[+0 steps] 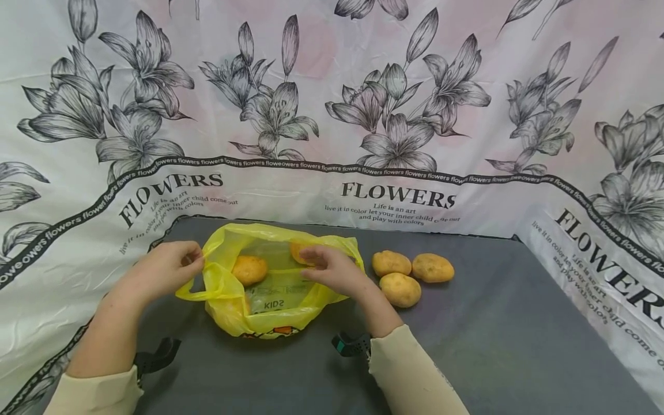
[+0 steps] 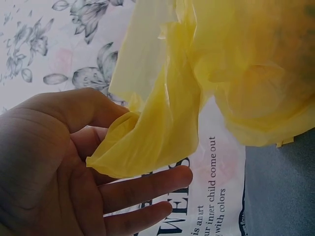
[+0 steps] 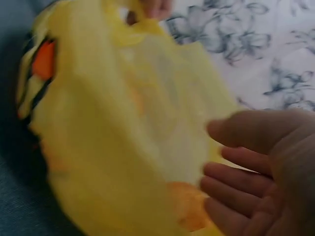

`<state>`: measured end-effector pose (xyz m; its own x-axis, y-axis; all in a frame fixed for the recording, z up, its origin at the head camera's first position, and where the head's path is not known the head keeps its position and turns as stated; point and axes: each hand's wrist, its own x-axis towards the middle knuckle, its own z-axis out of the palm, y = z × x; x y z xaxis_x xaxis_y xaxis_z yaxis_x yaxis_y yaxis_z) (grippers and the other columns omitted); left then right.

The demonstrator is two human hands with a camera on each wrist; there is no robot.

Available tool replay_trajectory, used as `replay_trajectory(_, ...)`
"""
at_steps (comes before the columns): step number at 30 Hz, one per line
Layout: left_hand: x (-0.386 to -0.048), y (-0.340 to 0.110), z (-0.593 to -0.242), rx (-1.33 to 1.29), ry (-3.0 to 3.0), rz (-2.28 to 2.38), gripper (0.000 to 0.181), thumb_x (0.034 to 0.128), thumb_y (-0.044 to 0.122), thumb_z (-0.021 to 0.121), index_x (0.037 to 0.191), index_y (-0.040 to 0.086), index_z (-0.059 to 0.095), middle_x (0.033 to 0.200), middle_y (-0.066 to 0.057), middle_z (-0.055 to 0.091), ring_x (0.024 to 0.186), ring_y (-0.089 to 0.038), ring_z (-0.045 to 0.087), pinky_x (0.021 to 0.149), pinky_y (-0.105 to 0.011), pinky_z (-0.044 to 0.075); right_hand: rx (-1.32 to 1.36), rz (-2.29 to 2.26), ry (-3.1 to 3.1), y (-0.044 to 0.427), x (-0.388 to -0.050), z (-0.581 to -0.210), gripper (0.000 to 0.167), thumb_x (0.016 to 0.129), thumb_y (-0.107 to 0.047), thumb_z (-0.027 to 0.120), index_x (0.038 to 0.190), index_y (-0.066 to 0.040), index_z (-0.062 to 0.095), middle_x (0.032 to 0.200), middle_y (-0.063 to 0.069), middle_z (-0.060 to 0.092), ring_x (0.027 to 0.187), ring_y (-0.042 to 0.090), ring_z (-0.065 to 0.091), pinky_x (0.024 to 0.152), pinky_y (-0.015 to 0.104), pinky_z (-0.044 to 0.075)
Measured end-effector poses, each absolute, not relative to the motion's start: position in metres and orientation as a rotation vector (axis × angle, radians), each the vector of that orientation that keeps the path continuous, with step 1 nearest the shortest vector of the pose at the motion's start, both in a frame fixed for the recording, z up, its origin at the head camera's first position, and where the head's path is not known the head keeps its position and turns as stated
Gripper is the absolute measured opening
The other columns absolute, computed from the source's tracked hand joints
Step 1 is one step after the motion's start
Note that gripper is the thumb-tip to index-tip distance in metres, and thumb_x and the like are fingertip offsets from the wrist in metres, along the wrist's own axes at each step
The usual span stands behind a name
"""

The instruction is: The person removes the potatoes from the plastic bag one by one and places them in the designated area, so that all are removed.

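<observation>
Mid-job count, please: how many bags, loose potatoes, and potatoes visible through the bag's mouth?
Yellow bag: 1
Loose potatoes: 3
Potatoes visible through its mouth: 2
Total: 6; the plastic may hide more.

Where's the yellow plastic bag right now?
In the head view, the crumpled yellow plastic bag sits slightly left of centre on the dark grey table, just left of three rounded yellowish-brown potatoes.

One yellow bag [image 1: 298, 318] is counted. Three loose potatoes [image 1: 400, 290] and at least two bagged potatoes [image 1: 249, 270] are recorded. Two hands [image 1: 173, 266] and two black wrist straps [image 1: 157, 357] are noted.
</observation>
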<state>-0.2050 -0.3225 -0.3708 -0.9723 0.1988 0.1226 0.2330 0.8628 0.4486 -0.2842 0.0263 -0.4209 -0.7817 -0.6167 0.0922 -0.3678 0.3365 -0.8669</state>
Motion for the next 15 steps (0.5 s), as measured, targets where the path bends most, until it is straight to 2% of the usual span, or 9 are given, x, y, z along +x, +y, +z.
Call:
replay_trajectory(6, -0.204, -0.322, -0.369, -0.342, -2.965, -0.731, 0.008, 0.0973, 0.014, 0.062, 0.094, 0.009, 0.067, 0.087, -0.001, 0.067, 0.073, -0.018, 0.056, 0.064, -0.037, 0.047, -0.763, -1.466, 2.502, 0.018, -0.289, -0.433, 0.054, 0.099, -0.017, 0.069, 0.149, -0.005, 0.050, 0.150, 0.010, 0.052, 0.140, 0.030, 0.048, 0.112, 0.044, 0.040)
replay_trajectory(15, -0.204, -0.320, -0.369, -0.359, -2.964, -0.725, 0.007, 0.0970, 0.014, 0.063, 0.092, 0.011, 0.067, 0.087, 0.000, 0.067, 0.075, -0.018, 0.057, 0.066, -0.037, 0.048, -0.749, -1.452, 2.597, 0.012, -0.295, -0.438, 0.060, 0.097, -0.015, 0.071, 0.151, -0.005, 0.047, 0.153, 0.013, 0.049, 0.141, 0.030, 0.045, 0.113, 0.044, 0.038)
